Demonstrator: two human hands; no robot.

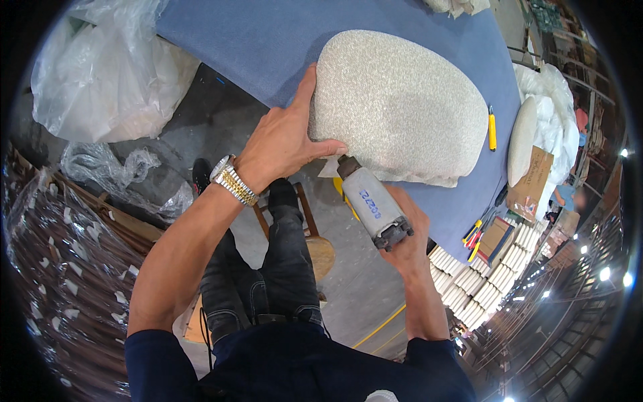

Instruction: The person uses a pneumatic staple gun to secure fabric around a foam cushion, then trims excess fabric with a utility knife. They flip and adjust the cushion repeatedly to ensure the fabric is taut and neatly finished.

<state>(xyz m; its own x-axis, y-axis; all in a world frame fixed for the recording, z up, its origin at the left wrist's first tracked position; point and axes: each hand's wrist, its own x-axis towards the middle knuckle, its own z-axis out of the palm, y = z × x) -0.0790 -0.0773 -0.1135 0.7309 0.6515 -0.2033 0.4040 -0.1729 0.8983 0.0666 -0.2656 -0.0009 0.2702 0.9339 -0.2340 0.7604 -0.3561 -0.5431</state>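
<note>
An upholstered seat pad (pixel 402 107) in flecked light-grey fabric lies at the near edge of the blue-covered table, a loose flap of cloth along its near side. My left hand (pixel 284 137) holds the pad's left end, index finger up its side and thumb at the near corner; the other fingers are hidden. In my right hand (pixel 410 231) is a grey staple gun (pixel 375 204) with a yellow part below. Its dark nose points at the pad's near left corner, close to my left thumb. The right fingers are mostly behind the tool.
The blue table (pixel 234 33) carries a yellow cutter (pixel 492 130) beside the pad and several hand tools (pixel 474 238) at its right corner. A second pad (pixel 521 144) and cardboard (pixel 529 184) lie further right. Clear plastic sheeting (pixel 110 74) hangs at left; a stool (pixel 321 258) stands below.
</note>
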